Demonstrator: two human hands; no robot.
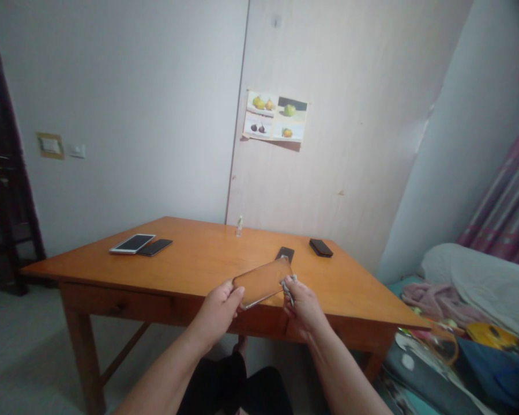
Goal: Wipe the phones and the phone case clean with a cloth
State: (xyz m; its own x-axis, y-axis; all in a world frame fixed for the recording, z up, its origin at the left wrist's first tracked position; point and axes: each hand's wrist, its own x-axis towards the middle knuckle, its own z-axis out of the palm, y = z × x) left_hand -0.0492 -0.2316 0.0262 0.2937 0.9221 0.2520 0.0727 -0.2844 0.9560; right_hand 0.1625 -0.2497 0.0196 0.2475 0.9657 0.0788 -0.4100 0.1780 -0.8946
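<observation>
A clear, see-through phone case [262,282] is held up over the front edge of the wooden table [207,262]. My left hand [218,308] is closed on its left end, thumb on top. At the right end of the case, my right hand [301,304] pinches a small greyish wipe [289,286] against it; the fingers beneath are partly hidden. Just behind the case lies a dark phone [285,254], its lower part covered from view by the case.
On the table's left are a white-framed tablet [133,244] and a black phone [155,248]. A small clear bottle [239,226] stands near the back edge. A dark wallet-like case [320,248] lies at the right. Beside the table, a bed holds piled cloth and bags [493,363].
</observation>
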